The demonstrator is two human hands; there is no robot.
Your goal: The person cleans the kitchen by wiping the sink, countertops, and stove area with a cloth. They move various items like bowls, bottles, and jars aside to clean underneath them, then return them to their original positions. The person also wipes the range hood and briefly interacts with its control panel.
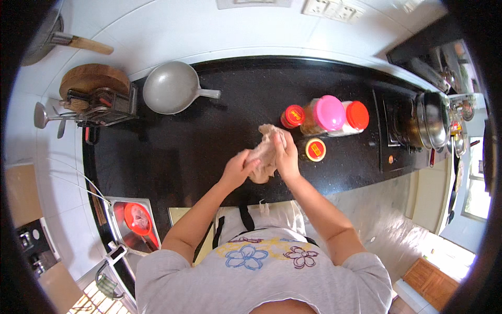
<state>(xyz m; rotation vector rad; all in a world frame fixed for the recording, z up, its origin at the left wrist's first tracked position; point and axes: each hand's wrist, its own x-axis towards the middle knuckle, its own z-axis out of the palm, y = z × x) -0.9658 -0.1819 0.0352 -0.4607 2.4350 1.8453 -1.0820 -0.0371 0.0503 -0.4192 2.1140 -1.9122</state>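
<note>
A crumpled, pale beige cloth [265,155] is held between my two hands above the black countertop [209,141]. On its left side my left hand [238,168] grips it, fingers curled into the fabric. My right hand [286,157] clasps the cloth from the right, with the fingers pointing away from me. Part of the cloth sticks out past the fingertips and another part hangs below. Close to my right hand stand a jar with a yellow-rimmed red lid [315,149] and a small red-lidded jar [293,116].
Behind these stand a pink-lidded jar [329,113] and another red-lidded container [357,115]. A grey frying pan [171,88] lies at the back left, beside a knife rack [112,104]. Pots [431,120] stand far right. A red strainer [137,219] sits in the sink at the left.
</note>
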